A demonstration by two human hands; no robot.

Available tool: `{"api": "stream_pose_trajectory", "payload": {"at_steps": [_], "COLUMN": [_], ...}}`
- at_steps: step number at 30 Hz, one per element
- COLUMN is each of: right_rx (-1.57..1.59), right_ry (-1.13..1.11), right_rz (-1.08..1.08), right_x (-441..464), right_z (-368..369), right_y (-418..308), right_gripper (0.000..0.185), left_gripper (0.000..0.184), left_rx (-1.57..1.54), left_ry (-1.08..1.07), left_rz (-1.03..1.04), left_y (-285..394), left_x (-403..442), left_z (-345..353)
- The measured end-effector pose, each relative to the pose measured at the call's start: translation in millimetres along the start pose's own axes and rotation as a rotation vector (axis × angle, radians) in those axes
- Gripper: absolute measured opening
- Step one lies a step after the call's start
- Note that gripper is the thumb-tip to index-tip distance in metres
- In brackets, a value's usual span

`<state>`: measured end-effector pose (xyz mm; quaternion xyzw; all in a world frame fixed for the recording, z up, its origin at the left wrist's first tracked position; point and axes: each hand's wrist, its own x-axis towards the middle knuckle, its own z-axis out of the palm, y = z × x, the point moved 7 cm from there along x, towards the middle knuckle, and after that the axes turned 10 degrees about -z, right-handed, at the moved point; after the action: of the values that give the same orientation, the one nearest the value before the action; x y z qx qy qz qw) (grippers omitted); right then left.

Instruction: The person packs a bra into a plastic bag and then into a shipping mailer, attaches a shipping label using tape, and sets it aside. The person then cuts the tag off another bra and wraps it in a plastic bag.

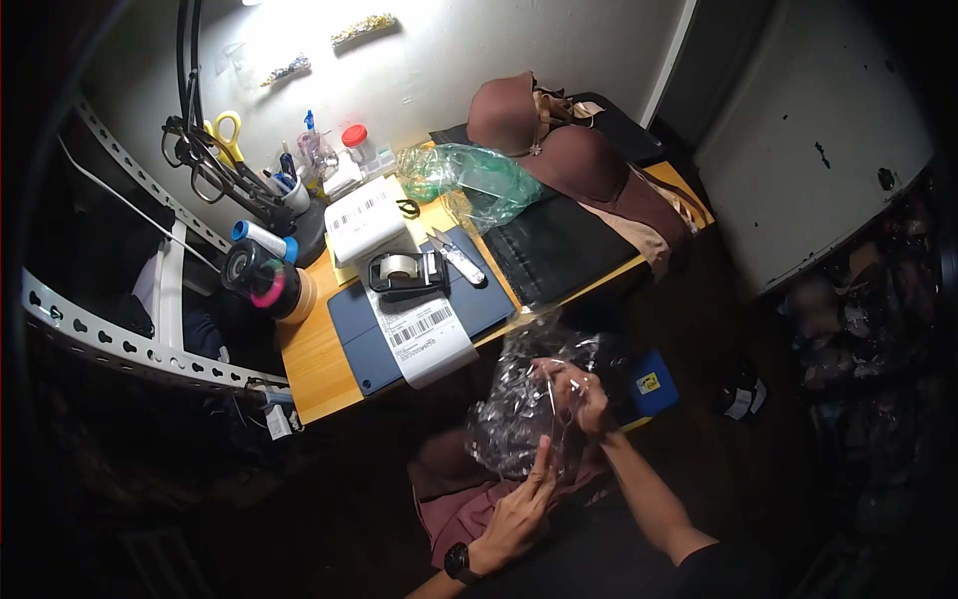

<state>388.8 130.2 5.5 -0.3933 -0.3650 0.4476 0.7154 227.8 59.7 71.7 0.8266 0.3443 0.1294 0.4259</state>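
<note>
A crinkled clear plastic bag [514, 414] is stretched between my two hands, just off the table's front edge. My right hand [579, 394] has its fingers bent and closed on the bag's upper right side. Lower down, my left hand [519, 511], with a black watch at the wrist, holds the bag's lower edge; its fingers point upward and the thumb is partly hidden. Beneath the bag, mauve fabric [464, 509] lies on my lap. Two mauve bras with moulded cups [584, 165] rest at the table's right end.
On the wooden table [321, 382] are a tape dispenser [407, 272], thread snips [459, 262], a label strip [429, 339], a black bag [559, 250] and green plastic [489, 180]. Thread spools [264, 242] stand left. A metal shelf frame [130, 344] borders the left side.
</note>
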Motion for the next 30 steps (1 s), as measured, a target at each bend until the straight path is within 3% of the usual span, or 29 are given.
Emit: {"api": "stream_pose_trajectory", "payload": {"at_steps": [2,3,5,6,8,9,10,11,12,13,16,17,18,20,21,23,25,27,29,30], "right_rx": [-0.416,-0.284,-0.433,-0.574,-0.967,-1.083,-1.094,-1.099,-1.443,-1.567,-1.537,-1.551,-1.56,-1.732,-1.895,-1.938,-1.931,-1.443,-0.975,-0.858], "right_ry": [-0.44,-0.546,-0.41,-0.44,0.047,0.278,0.408,0.543,0.35,0.23,0.099,0.203,0.311,0.412,0.512,0.385,0.018,-0.321,-0.428,-0.327], "right_rz": [-0.019,0.03,0.087,-0.01,-0.046,0.007,-0.076,-0.163,-0.251,-0.201,-0.141,-0.047,0.046,-0.017,-0.086,0.004,0.104,-0.086,-0.219,-0.094], "right_x": [2.6,3.5,10.4,22.9,42.9,47.5,45.5,42.3,38.1,34.2,27.3,25.8,23.5,23.1,23.1,12.3,-6.4,-20.0,-19.4,-12.1], "right_z": [21.5,19.2,19.0,13.4,-28.7,-48.3,-61.0,-71.6,-63.8,-54.3,-71.9,-75.5,-81.3,-87.9,-89.4,-97.5,-73.7,-20.4,13.1,13.7], "right_y": [-5.1,10.5,31.6,43.6,57.8,45.8,39.3,28.3,17.7,12.7,19.1,7.7,0.5,-6.7,-13.5,5.7,20.3,15.9,18.9,34.7], "right_gripper": [0.041,0.038,0.042,0.05,0.049,0.048,0.05,0.052,0.054,0.053,0.067,0.072,0.076,0.078,0.081,0.071,0.06,0.047,0.035,0.034], "left_gripper": [0.074,0.072,0.068,0.069,0.069,0.058,0.047,0.064,0.072,0.08,0.087,0.085,0.084,0.088,0.092,0.094,0.095,0.09,0.101,0.091], "left_rx": [-0.065,-0.123,-0.145,-0.132,-0.118,-0.071,-0.024,-0.021,-0.003,0.007,0.03,0.019,0.02,0.065,0.056,0.033,0.015,0.002,-0.04,0.034], "left_ry": [-0.084,-0.167,-0.154,-0.167,-0.166,-0.149,-0.137,-0.129,-0.088,-0.044,0.216,0.197,0.243,0.305,0.236,0.21,0.112,0.096,-0.025,0.076], "left_rz": [0.045,0.088,0.149,0.157,0.16,0.05,-0.061,-0.133,-0.262,-0.391,-0.42,-0.495,-0.399,-0.167,-0.202,-0.271,-0.349,-0.262,-0.084,-0.015], "left_y": [3.2,6.7,9.7,6.0,2.4,-5.5,-15.8,-31.7,-46.5,-55.2,-74.3,-81.6,-75.0,-61.3,-59.8,-51.4,-50.0,-43.4,-34.7,-34.8], "left_x": [-4.3,-8.2,-10.8,-17.2,-20.8,-21.8,-25.4,-28.9,-33.0,-34.8,-17.0,-8.8,-0.1,13.8,17.0,27.4,37.0,47.1,52.5,52.8], "left_z": [2.2,5.5,1.0,4.7,-2.3,-14.0,-24.1,-26.3,-30.2,-35.6,-58.8,-58.7,-58.5,-49.5,-41.0,-34.5,-25.2,-8.3,29.5,54.3]}}
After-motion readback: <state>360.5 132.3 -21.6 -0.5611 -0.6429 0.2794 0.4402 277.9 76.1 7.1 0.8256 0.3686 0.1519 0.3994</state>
